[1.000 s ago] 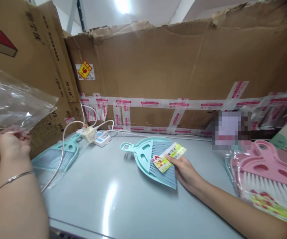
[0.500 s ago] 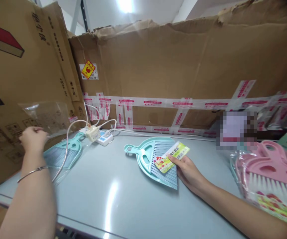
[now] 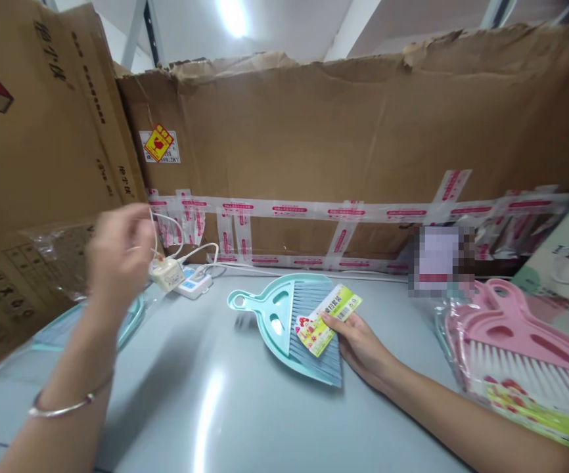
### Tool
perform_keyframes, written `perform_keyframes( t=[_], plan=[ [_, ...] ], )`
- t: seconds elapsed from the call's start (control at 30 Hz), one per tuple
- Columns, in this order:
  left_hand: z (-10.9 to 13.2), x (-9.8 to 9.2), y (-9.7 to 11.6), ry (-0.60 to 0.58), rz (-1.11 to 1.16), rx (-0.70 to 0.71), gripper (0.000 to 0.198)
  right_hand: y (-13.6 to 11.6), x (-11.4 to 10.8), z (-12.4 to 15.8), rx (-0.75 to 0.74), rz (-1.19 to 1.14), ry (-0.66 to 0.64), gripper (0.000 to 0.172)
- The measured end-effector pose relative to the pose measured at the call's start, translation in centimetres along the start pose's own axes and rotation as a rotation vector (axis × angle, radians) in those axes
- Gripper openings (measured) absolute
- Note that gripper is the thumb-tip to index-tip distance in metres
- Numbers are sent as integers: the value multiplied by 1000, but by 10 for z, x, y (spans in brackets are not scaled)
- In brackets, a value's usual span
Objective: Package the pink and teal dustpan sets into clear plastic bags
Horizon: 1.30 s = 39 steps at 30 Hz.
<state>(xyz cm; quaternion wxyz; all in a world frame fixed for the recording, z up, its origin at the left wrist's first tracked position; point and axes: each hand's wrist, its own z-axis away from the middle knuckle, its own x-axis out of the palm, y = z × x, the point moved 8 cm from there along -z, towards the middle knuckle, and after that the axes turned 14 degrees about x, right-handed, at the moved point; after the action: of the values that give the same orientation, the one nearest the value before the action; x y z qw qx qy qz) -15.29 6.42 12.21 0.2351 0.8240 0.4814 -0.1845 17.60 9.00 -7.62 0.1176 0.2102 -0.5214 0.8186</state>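
My right hand (image 3: 363,341) grips the right edge of a mint-green dustpan (image 3: 274,328) with a grey-blue bristled brush (image 3: 309,302) nested in it. Its thumb presses a printed yellow-green card (image 3: 328,320) slantwise over the bristles; the other fingers are mostly hidden behind the pan. The handle end points left, above the table. My left hand (image 3: 119,253) is raised at the left, blurred, beside a white charger plug (image 3: 167,274). Its fingers look bent, but what they hold, if anything, is unclear. Behind that forearm lies another mint-green dustpan (image 3: 131,322), partly covered, with clear plastic (image 3: 60,263) near it.
Pink dustpan-and-brush sets (image 3: 516,322) in clear wrapping lie at the right. A white power strip (image 3: 193,282) with cables sits at the back left. Tall cardboard (image 3: 284,144) walls the grey table's (image 3: 166,407) far side, and a carton (image 3: 28,164) stands at left.
My left hand has moved right and nearer, away from the clear plastic, which now hangs lower. My right hand still holds the dustpan and card. The view has shifted slightly.
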Motion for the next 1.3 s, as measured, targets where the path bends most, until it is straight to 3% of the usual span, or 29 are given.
perform_keyframes(
  t=[0.07, 0.13, 0.2, 0.27, 0.37, 0.47, 0.53, 0.63, 0.73, 0.8, 0.9, 0.97, 1.07, 1.23, 1.3],
  plan=[
    [14, 75, 36, -401, 202, -22, 48, 0, 2, 1, 6, 8, -20, 37],
    [37, 126, 62, -662, 348, 16, 51, 0, 3, 3, 11, 21, -33, 37],
    [61, 156, 74, -882, 496, 4, 47, 3, 4, 4, 21, 33, -32, 36],
    [76, 168, 73, -998, 582, -48, 44, 6, 3, 2, 30, 42, -21, 35],
    [77, 166, 60, -995, 610, -123, 42, -4, -8, -5, -43, 47, 62, 34],
    [66, 160, 43, -927, 555, -159, 40, -36, -31, -11, -164, 166, 213, 26],
    [58, 157, 32, -871, 494, -166, 40, -56, -42, -15, -159, 453, 285, 21],
    [55, 157, 22, -822, 452, -184, 40, -76, -59, -18, -141, 1078, 449, 37],
    [58, 160, 20, -806, 463, -216, 43, -96, -58, -8, -443, 1501, 712, 54],
    [62, 162, 26, -802, 530, -250, 43, -100, -40, 9, -761, 1551, 777, 52],
    [72, 166, 46, -836, 749, -326, 41, -87, -1, 36, -1105, 1483, 590, 33],
    [79, 168, 64, -864, 884, -369, 39, -68, 27, 50, -1180, 1499, 373, 24],
    [83, 165, 87, -874, 995, -377, 37, -42, 59, 58, -1126, 1565, 165, 21],
    [76, 150, 100, -809, 1028, -328, 38, -39, 80, 48, -966, 1606, 99, 18],
    [70, 142, 105, -741, 1056, -203, 45, -48, 84, 46, -916, 1534, 80, 12]
  ],
)
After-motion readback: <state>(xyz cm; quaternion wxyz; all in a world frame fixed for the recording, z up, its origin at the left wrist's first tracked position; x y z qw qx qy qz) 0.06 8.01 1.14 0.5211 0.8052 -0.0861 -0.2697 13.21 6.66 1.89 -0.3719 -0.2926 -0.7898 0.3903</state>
